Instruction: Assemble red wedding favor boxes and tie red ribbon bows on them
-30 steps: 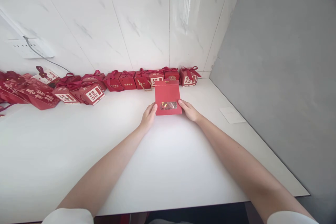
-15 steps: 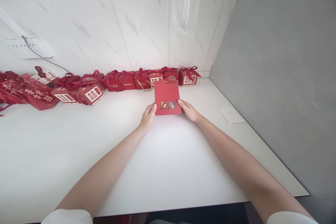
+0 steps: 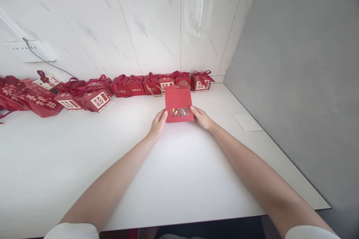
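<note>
A red gift box (image 3: 178, 99) with a small clear window near its lower edge is held up in front of me, over the white table. Shiny wrapped pieces show through the window. My left hand (image 3: 158, 122) grips the box's left edge, thumb on the near face. On the opposite edge, my right hand (image 3: 201, 117) holds it the same way. The fingers behind the box are hidden. Just beyond it stands a row of red ribboned boxes, among them a red box with a white label (image 3: 201, 83) to the right.
More red boxes (image 3: 97, 99) and red bags (image 3: 42, 101) lie along the wall at the left. A white paper (image 3: 248, 123) rests on the white table (image 3: 179, 179) near its right edge. A wall socket (image 3: 31, 51) has a grey cable. A grey panel (image 3: 303, 82) borders the right side.
</note>
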The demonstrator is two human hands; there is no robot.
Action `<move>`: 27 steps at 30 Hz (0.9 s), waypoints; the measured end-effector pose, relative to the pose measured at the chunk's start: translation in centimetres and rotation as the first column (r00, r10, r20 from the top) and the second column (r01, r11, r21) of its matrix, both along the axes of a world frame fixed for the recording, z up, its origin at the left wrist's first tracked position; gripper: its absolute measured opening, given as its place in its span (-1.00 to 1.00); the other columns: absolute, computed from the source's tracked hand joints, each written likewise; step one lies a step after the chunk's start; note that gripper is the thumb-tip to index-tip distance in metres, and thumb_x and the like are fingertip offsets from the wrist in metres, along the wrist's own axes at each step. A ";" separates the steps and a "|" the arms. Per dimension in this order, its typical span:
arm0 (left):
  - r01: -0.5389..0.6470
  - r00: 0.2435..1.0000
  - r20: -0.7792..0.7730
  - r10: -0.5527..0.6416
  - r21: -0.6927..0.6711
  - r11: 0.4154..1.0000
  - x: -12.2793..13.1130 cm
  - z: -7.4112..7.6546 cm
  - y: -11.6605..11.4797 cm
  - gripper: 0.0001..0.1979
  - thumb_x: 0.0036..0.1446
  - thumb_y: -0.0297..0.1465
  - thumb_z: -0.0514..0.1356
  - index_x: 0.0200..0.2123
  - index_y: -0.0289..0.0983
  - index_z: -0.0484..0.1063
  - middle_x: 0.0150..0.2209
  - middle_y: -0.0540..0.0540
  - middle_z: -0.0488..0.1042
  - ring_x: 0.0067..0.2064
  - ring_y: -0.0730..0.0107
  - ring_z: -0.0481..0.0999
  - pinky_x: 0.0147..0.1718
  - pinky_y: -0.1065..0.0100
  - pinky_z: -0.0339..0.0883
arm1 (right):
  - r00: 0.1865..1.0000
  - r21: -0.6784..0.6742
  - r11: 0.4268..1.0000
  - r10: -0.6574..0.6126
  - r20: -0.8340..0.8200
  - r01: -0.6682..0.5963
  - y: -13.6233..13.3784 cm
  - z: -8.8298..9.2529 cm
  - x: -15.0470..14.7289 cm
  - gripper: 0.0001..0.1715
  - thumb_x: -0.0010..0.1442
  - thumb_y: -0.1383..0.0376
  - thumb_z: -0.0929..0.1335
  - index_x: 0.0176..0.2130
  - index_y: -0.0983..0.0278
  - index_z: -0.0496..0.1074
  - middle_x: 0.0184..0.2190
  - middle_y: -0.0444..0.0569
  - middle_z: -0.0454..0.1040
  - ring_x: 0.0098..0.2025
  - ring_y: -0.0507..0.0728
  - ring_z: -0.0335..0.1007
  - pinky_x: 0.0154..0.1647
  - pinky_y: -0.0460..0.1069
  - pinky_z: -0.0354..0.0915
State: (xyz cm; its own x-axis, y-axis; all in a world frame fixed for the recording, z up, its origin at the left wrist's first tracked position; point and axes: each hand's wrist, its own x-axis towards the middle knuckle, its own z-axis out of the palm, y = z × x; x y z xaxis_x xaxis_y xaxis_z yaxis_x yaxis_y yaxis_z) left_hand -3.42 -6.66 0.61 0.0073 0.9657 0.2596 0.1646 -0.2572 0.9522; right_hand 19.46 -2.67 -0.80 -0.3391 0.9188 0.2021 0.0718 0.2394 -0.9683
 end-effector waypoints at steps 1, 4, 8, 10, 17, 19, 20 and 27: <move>0.005 1.000 -0.002 -0.005 0.001 1.000 0.0 0.0 0.0 -0.49 0.27 -0.02 0.08 0.13 -0.18 0.45 0.19 -0.10 0.44 0.29 0.06 0.31 0.29 0.10 0.16 | 1.000 0.001 1.000 -0.001 0.001 0.001 0.0 0.0 0.0 -0.32 0.31 -0.20 0.18 -0.03 0.25 0.52 -0.03 0.00 0.55 0.07 0.24 0.40 0.20 0.14 0.23; 0.026 1.000 -0.004 -0.026 0.004 1.000 0.0 0.0 0.0 -0.50 0.29 -0.04 0.06 0.14 -0.18 0.44 0.21 -0.09 0.43 0.29 0.09 0.31 0.29 0.12 0.16 | 1.000 0.008 1.000 -0.002 0.008 0.002 0.0 0.0 0.0 -0.32 0.32 -0.19 0.18 -0.02 0.25 0.51 -0.03 0.01 0.55 0.07 0.24 0.41 0.19 0.13 0.24; 0.054 0.999 0.000 -0.054 0.007 0.999 -0.1 -0.1 0.1 -0.53 0.32 -0.07 0.04 0.15 -0.16 0.41 0.24 -0.08 0.39 0.28 0.13 0.33 0.29 0.14 0.16 | 1.000 0.025 1.000 -0.003 0.031 0.002 0.0 0.0 0.0 -0.32 0.33 -0.19 0.16 -0.04 0.25 0.51 -0.05 0.01 0.55 0.05 0.23 0.42 0.16 0.12 0.26; 0.062 0.998 0.005 -0.062 0.007 0.998 -0.1 -0.1 0.1 -0.54 0.33 -0.08 0.04 0.15 -0.16 0.41 0.24 -0.08 0.39 0.28 0.14 0.33 0.29 0.14 0.15 | 0.999 0.041 0.999 -0.007 0.049 0.004 0.0 0.0 0.0 -0.32 0.34 -0.19 0.14 -0.05 0.25 0.50 -0.06 0.01 0.55 0.03 0.22 0.42 0.14 0.11 0.27; 0.078 0.996 0.052 -0.078 0.005 0.997 -0.1 -0.4 0.3 -0.56 0.31 -0.08 0.06 0.13 -0.16 0.42 0.21 -0.09 0.42 0.28 0.14 0.32 0.28 0.15 0.17 | 0.979 0.194 0.979 -0.103 0.175 0.069 0.1 -0.4 0.0 -0.34 0.37 -0.16 0.07 -0.16 0.25 0.45 -0.19 -0.02 0.55 -0.14 0.18 0.44 -0.08 0.06 0.34; 0.072 0.994 0.082 -0.071 -0.003 0.997 -0.2 -0.8 0.5 -0.57 0.30 -0.08 0.08 0.11 -0.16 0.41 0.18 -0.10 0.44 0.25 0.13 0.36 0.25 0.14 0.20 | 0.962 0.277 0.956 -0.164 0.218 0.100 -0.1 -0.5 0.1 -0.41 0.37 -0.14 0.10 -0.18 0.24 0.39 -0.25 -0.04 0.53 -0.24 0.16 0.42 -0.17 0.05 0.33; 0.061 0.993 0.100 -0.060 -0.007 0.998 -0.2 -1.0 0.6 -0.57 0.29 -0.09 0.09 0.11 -0.17 0.39 0.17 -0.11 0.45 0.24 0.13 0.37 0.23 0.13 0.22 | 0.953 0.323 0.941 -0.188 0.239 0.105 -0.2 -0.5 0.1 -0.46 0.36 -0.13 0.13 -0.18 0.23 0.36 -0.26 -0.04 0.52 -0.28 0.15 0.40 -0.21 0.04 0.32; -0.082 0.972 0.219 0.084 -0.021 0.996 -1.2 -1.9 1.5 -0.58 0.18 -0.17 0.22 0.07 -0.15 0.34 0.14 -0.14 0.44 0.22 0.13 0.37 0.20 0.11 0.23 | 0.915 0.640 0.768 -0.248 0.319 -0.015 -1.2 0.3 -0.2 -0.68 0.32 0.03 0.26 -0.19 0.23 0.35 -0.24 0.06 0.49 -0.31 0.17 0.41 -0.22 0.07 0.32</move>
State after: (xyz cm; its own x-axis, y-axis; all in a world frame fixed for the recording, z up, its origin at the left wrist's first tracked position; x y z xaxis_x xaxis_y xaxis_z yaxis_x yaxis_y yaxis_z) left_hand -4.61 -5.17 -1.25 -0.1289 0.9635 0.2348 -0.0288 -0.2403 0.9703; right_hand 19.28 -3.86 -0.54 -0.4058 0.6702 0.6214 0.4528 0.7380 -0.5003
